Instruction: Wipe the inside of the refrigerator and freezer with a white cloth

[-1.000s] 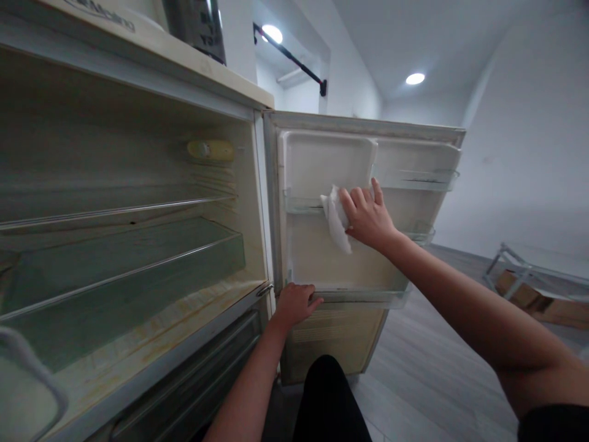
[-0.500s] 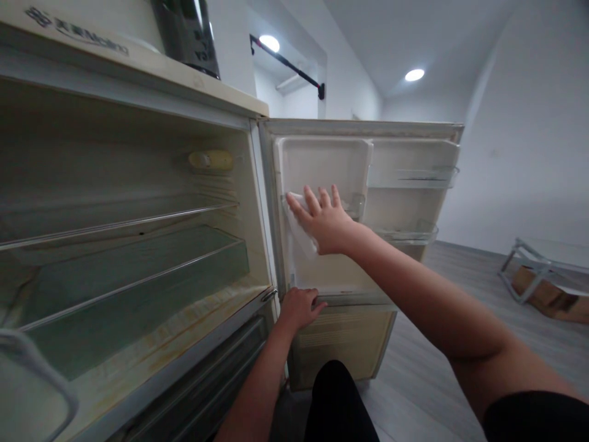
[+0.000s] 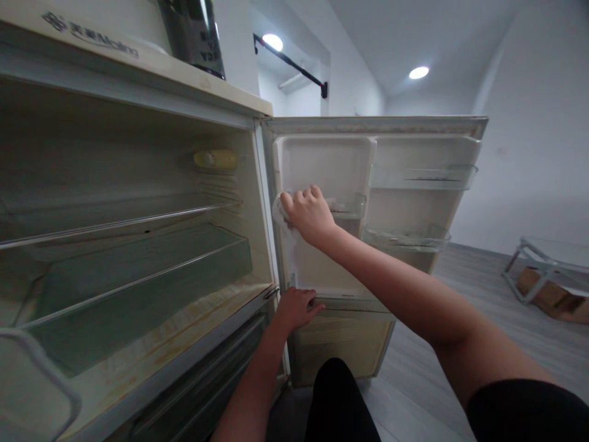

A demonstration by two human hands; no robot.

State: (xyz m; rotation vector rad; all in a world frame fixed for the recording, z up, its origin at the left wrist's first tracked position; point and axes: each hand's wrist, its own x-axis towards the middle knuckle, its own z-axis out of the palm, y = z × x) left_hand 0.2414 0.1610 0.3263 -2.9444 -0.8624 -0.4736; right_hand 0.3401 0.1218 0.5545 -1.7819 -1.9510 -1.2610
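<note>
The upper fridge door (image 3: pixel 331 162) stands swung open to the right of the cabinet. My right hand (image 3: pixel 310 215), fingers bent, presses a thin white cloth (image 3: pixel 278 213) against the hinge-side edge of the door's inner liner. Part of the cloth is hidden under the hand, and whether it is fabric or paper I cannot tell. Lower down, my left hand (image 3: pixel 297 309) has its fingers hooked over the bottom ledge of the same door near the hinge, its thumb pointing right. Clear door racks (image 3: pixel 421 178) are fixed on the liner's right side.
To the left is the fridge compartment with a glass shelf (image 3: pixel 124 224), a greenish clear drawer (image 3: pixel 151 313) and a stained floor. A dark bottle-like container (image 3: pixel 193 40) stands on top. Far right, a metal-framed stand (image 3: pixel 540 270) has a cardboard box (image 3: pixel 552 294) beneath it.
My right hand has moved left toward the door's hinge side, its spread fingers now bent around the cloth. The open door looks turned slightly wider into view. My left hand keeps its place.
</note>
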